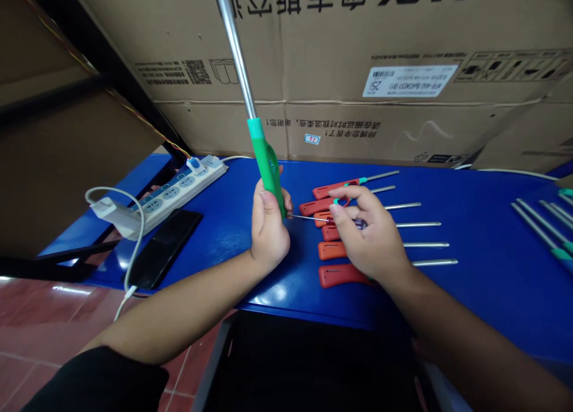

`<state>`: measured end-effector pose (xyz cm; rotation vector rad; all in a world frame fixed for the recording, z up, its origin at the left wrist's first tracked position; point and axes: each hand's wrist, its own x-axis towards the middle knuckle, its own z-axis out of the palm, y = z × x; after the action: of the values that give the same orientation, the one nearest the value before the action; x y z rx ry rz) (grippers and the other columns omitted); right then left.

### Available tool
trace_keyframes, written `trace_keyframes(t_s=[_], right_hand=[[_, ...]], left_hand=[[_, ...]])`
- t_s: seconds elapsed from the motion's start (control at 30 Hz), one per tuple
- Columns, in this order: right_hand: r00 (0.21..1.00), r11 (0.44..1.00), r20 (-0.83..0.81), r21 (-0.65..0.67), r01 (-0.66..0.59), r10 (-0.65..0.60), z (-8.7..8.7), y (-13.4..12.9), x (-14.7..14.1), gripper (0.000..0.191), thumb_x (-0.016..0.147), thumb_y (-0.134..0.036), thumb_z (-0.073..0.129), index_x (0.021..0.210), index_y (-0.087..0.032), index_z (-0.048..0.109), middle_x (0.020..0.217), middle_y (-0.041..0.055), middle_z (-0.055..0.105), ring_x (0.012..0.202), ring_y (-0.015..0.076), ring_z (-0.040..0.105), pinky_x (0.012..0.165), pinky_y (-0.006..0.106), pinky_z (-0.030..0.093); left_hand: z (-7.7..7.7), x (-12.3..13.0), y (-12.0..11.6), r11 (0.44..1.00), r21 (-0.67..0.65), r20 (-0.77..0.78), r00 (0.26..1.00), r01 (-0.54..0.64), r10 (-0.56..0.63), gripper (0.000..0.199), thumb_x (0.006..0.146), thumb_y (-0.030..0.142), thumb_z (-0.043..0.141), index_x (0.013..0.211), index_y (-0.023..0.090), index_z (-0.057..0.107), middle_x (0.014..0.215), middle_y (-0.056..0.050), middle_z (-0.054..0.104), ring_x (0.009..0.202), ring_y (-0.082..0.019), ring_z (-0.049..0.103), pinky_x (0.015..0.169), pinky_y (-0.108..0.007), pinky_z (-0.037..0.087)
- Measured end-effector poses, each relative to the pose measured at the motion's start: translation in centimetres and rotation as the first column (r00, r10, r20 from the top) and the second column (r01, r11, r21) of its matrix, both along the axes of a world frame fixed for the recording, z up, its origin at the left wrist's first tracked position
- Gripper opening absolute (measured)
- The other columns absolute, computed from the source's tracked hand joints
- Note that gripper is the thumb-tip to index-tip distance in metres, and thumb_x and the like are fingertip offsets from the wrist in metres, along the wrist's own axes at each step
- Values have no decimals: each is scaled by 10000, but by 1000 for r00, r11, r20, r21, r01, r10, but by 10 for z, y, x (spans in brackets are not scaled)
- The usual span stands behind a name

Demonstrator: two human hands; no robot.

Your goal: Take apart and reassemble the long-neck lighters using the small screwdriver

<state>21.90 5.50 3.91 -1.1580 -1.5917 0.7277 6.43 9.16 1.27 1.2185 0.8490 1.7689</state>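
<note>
Large corrugated cardboard cartons [358,42], printed with black Chinese characters and bearing a white label, stand along the far edge of the glossy blue workbench [470,292]. Red floor tiles [45,322] show beyond the bench's near left edge.

On the bench's left end lie a white multi-socket power strip [170,197] with a white cable [105,208] plugged in, and a black smartphone [163,248] lying beside the strip. At the bench's right end, a group of steel-shafted tools with green parts [541,233] lies at the frame edge, partly cut off.

Mid-bench, six red-orange-handled screwdrivers [333,251] lie side by side, handles toward the person and steel shafts pointing right.

Left of that row, the person's left hand [268,233] is closed around a long steel-shafted screwdriver with a green plastic handle [266,161], held tilted up off the bench, its shaft running out of the top of the view. The right hand [369,233], above the red-orange handles, pinches a small dark-handled screwdriver [353,223] between fingers and thumb, its thin steel shaft reaching left to the lower end of the green handle. A black sleeve [98,382] covers the left arm near the frame's lower edge.
</note>
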Motion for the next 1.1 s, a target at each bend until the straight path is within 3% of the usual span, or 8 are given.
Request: trace_keyframes(t_s=[0.2,0.4,0.57,0.73,0.87,0.93,1.03,1.1], right_hand=[[998,996,2,75,-56,56,-7,5,4,301,906,-277,617,1191,-266,523,851,3,605,721,164,615,685,332,535],[999,998,16,-41,-51,52,-5,5,7,210,990,-355,485,1129,-255,606,647,-29,542,568,149,558,581,310,503],[986,988,127,95,-122,110,-6,8,13,443,889,-255,616,1309,-252,473,957,31,613,818,174,628,721,317,532],[974,998,224,61,-32,18,-3,8,16,231,991,-315,471,1166,-250,608,695,-16,603,581,145,576,587,297,480],[967,968,250,226,-113,55,-4,8,17,445,900,-194,571,1333,-236,476,1033,64,655,919,197,656,799,344,535],[955,967,295,227,-115,44,-5,8,17,508,878,-209,606,1366,-230,466,1144,85,654,1016,216,657,845,354,535],[938,983,347,176,-45,-19,-4,9,19,245,960,-296,532,1174,-237,635,926,33,720,758,169,685,671,302,527],[935,982,354,183,-51,-18,-4,9,19,239,997,-291,463,1097,-243,675,879,20,729,667,144,664,616,283,509]], left_hand=[[-1,-1,2,996,-84,38,999,6,-3,499,963,653,413,1174,256,629,691,11,490,587,-121,451,563,-229,395],[-2,-1,6,991,-115,78,995,66,-57,509,954,664,425,1164,249,631,677,15,490,568,-115,449,536,-219,396],[-1,-3,10,988,-134,101,993,75,-61,528,946,678,424,1147,236,630,660,22,485,559,-107,440,523,-209,391],[0,-2,7,981,-162,107,990,106,-90,517,952,672,420,1142,240,630,664,22,490,562,-109,439,530,-214,397],[-1,-3,8,975,-186,125,988,118,-95,521,961,659,415,1160,229,630,669,19,489,566,-103,444,515,-204,389],[-2,-3,9,972,-200,135,986,127,-101,526,963,657,414,1163,222,631,668,20,486,567,-97,444,515,-194,387],[-1,-3,9,968,-207,147,982,144,-115,533,956,665,419,1162,221,631,658,24,486,555,-95,440,513,-192,390],[0,-2,8,965,-213,156,980,152,-120,537,945,672,433,1153,220,636,651,26,489,548,-96,443,511,-193,392]])
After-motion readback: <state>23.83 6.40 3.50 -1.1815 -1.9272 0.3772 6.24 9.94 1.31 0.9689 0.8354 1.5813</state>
